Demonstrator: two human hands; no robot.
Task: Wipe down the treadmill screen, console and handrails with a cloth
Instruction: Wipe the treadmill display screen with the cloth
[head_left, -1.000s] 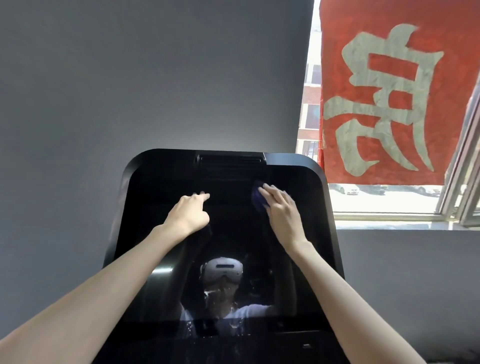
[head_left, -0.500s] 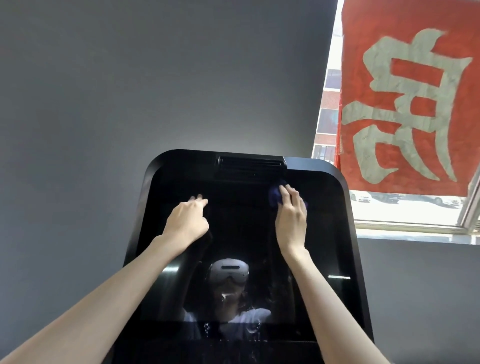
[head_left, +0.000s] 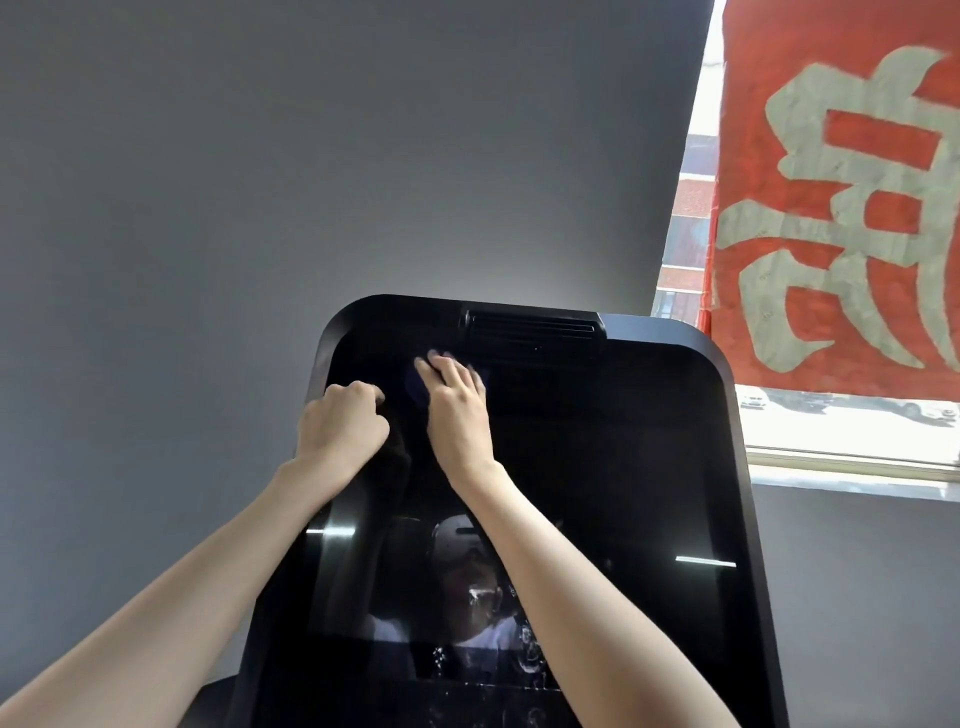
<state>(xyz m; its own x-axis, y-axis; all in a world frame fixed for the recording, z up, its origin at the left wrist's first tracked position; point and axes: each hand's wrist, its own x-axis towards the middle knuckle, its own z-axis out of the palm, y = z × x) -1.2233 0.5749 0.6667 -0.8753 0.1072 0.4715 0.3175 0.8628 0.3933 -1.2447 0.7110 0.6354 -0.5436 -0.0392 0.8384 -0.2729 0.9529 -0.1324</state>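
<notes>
We see the cloth (head_left: 411, 388), dark blue, flattened against the upper part of the screen (head_left: 597, 467), just below the vent (head_left: 530, 330) at the top edge. Only its edges show, since the right hand (head_left: 454, 402) lies over it, fingers straight and close together, pressing it to the glass with the fingertips pointing up at the vent. Just to its left, close but apart, the left hand (head_left: 343, 421) rests on the screen near the upper left corner, its fingers curled into a loose fist; we make out nothing in it. Both forearms reach up from the bottom of the view.

The screen is black and glossy with rounded corners, tilted back away from us. Lower down, between the arms, the glass mirrors a white headset (head_left: 457, 535) and a pale shirt, and we notice white specks (head_left: 524, 660) near the bottom.

Behind the screen stands a plain grey wall (head_left: 311, 156). To the right is a bright window (head_left: 831, 421), a red banner (head_left: 841, 208) with a large pale character hanging across it, and parked cars and brick buildings outside.
</notes>
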